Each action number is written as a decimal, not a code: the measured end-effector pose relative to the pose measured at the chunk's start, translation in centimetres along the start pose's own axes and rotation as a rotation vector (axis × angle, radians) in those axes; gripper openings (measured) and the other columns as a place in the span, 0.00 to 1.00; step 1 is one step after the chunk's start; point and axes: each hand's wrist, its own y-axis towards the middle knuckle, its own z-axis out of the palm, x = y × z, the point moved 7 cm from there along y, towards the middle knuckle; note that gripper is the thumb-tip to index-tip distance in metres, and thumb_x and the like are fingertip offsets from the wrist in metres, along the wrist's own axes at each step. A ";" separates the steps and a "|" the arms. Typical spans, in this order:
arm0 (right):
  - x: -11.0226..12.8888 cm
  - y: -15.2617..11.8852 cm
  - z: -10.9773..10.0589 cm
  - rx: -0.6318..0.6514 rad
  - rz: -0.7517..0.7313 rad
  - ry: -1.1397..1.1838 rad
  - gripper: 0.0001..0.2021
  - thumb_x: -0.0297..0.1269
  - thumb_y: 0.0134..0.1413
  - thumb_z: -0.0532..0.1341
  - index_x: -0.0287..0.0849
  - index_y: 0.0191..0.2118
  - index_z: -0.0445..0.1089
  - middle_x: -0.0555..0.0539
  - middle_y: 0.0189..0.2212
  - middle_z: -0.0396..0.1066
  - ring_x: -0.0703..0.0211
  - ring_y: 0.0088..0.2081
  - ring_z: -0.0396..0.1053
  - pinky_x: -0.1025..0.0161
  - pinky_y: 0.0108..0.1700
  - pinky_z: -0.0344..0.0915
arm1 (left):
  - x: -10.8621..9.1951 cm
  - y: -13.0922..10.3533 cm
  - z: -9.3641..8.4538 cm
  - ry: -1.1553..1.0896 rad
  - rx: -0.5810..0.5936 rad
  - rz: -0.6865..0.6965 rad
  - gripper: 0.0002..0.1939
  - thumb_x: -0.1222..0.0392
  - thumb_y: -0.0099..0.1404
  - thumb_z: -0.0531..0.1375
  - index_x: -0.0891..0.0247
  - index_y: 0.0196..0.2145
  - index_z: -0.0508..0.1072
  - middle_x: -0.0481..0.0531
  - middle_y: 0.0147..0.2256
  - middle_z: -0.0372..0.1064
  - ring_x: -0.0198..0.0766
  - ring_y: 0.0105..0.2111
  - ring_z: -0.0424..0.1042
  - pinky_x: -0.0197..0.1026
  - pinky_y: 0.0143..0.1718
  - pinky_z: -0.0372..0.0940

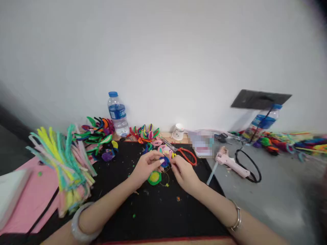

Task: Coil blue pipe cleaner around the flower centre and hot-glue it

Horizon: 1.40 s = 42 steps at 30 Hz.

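Note:
Above the black mat, my left hand (147,167) pinches a small blue coil of pipe cleaner (165,162) between thumb and fingers. My right hand (186,174) is closed at the coil's right side, its fingertips pressed together; what they hold is too small to tell. A yellow bit (174,155) shows just above those fingertips. Under the hands lies a green round piece with a yellow centre (154,177). Beside it a thin loop (168,177) curves, with a small yellow-green tip. Scissors with orange-red handles (187,156) rest right behind my right hand.
Bundled pastel pipe cleaners (63,163) lie left on a pink sheet (38,194). Behind stand a water bottle (118,115), colourful pipe-cleaner pieces (144,132) and a paper cup (178,132). To the right are a pink glue gun (233,165) with black cord and another bottle (264,122).

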 end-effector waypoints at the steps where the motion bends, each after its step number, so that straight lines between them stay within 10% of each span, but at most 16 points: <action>1: 0.1 0.0 0.0 0.000 -0.004 0.001 0.06 0.28 0.58 0.48 0.41 0.34 0.60 0.48 0.29 0.61 0.60 0.31 0.62 0.64 0.35 0.61 | 0.0 0.0 0.0 -0.001 -0.001 0.001 0.08 0.64 0.56 0.62 0.66 0.35 0.70 0.46 0.26 0.69 0.31 0.23 0.71 0.35 0.27 0.67; 26: 0.3 -0.2 -1.0 -0.042 -0.050 0.085 0.08 0.30 0.59 0.50 0.41 0.33 0.64 0.47 0.27 0.65 0.61 0.30 0.64 0.65 0.33 0.62 | -0.7 -0.1 0.2 0.002 0.009 0.026 0.11 0.59 0.54 0.64 0.66 0.33 0.70 0.47 0.25 0.69 0.31 0.21 0.70 0.35 0.24 0.65; 42: -2.2 -0.5 1.5 0.121 0.371 0.702 0.12 0.40 0.54 0.57 0.39 0.25 0.67 0.54 0.17 0.62 0.70 0.16 0.54 0.71 0.18 0.51 | -0.1 -0.3 0.4 -0.072 0.077 0.009 0.10 0.60 0.55 0.64 0.66 0.34 0.70 0.46 0.26 0.70 0.30 0.21 0.71 0.34 0.24 0.66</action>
